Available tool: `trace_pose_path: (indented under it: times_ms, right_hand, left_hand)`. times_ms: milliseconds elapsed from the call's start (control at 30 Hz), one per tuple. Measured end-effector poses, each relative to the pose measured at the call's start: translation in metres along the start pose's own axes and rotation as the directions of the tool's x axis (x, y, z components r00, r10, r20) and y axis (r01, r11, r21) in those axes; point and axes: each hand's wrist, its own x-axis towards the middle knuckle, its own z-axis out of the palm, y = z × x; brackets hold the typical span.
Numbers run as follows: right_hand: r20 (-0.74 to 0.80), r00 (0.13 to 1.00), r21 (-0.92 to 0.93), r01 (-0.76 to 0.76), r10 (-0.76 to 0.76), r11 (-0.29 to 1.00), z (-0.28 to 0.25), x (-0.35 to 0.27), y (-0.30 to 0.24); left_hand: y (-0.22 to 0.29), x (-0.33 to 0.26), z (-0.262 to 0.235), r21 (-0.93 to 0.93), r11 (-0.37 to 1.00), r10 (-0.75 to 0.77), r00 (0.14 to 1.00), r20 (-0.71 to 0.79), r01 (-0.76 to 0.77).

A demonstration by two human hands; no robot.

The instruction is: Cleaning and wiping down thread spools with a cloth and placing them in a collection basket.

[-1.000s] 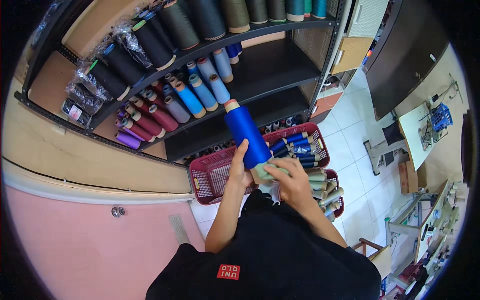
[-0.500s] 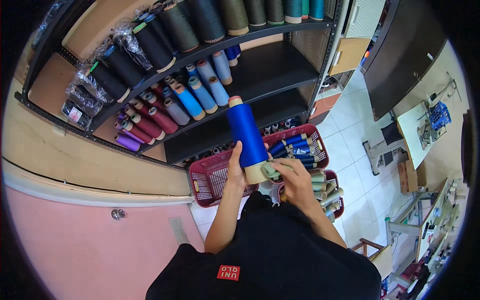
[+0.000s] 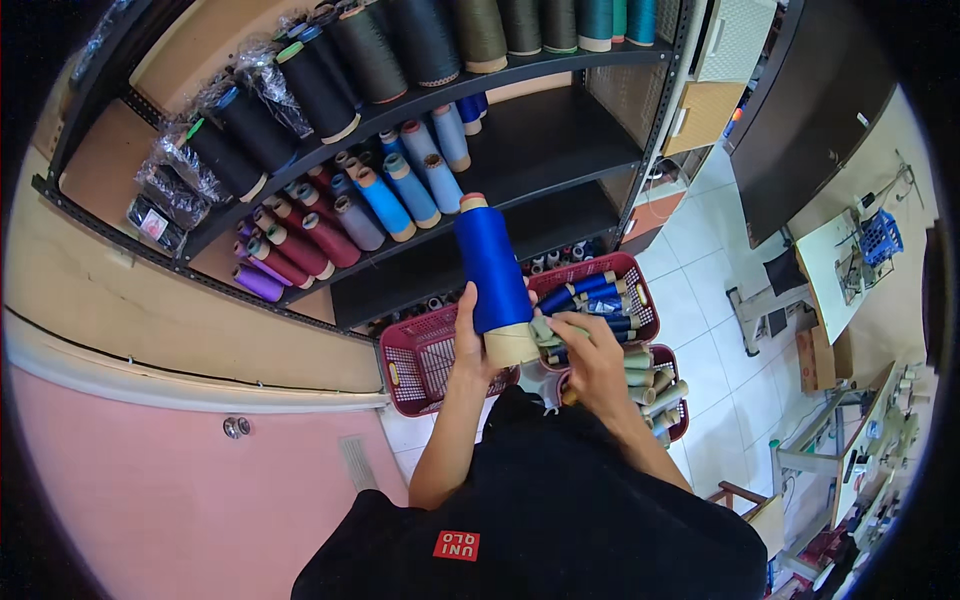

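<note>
A large cone of bright blue thread [image 3: 492, 265] stands upright in front of me, its cardboard base at the bottom. My left hand [image 3: 472, 345] wraps the lower left side of the cone. My right hand [image 3: 592, 360] grips the cardboard base from the right, fingers curled under it. The cone is held above two red plastic baskets [image 3: 412, 362], the right one [image 3: 640, 290] holding several blue spools.
A black metal shelf rack [image 3: 560, 150] stands ahead, its levels lined with dark, blue, purple and maroon thread cones. A third red basket [image 3: 676, 420] holds beige spools. White tiled floor [image 3: 700, 260] lies to the right, with a white table [image 3: 830, 260] and a dark cabinet [image 3: 810, 110] beyond.
The blue cone has been raised slightly and turned more upright between my hands. Both hands stay on its base.
</note>
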Motion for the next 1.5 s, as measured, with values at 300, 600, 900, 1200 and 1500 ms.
trace_pose_path:
  times_ms: [300,600,900,1200,1500]
  right_hand:
    - [0.088,0.981,-0.069,0.181,-0.175,0.981,-0.008,0.031,-0.033]
    - [0.015,0.997,-0.05,-0.076,0.077,0.996,-0.012,0.013,0.004]
    - [0.049,0.997,-0.036,0.055,-0.053,0.998,0.002,0.022,-0.005]
    - [0.024,0.999,0.082,0.044,-0.046,0.996,-0.002,0.027,-0.005]
    - [0.146,0.969,0.171,-0.224,0.2,0.959,0.007,-0.013,0.052]
  left_hand:
    - [-0.001,0.0,0.014,0.032,0.999,0.033,0.998,-0.05,-0.031]
    - [0.002,0.005,0.011,-0.021,0.998,0.063,0.989,-0.136,-0.066]
    - [-0.002,0.01,0.005,0.062,0.997,0.058,0.991,-0.122,-0.05]
    - [0.002,0.01,0.022,-0.034,0.999,0.027,0.99,-0.138,-0.032]
    - [0.015,0.01,-0.016,0.119,0.993,0.043,0.986,-0.163,-0.024]
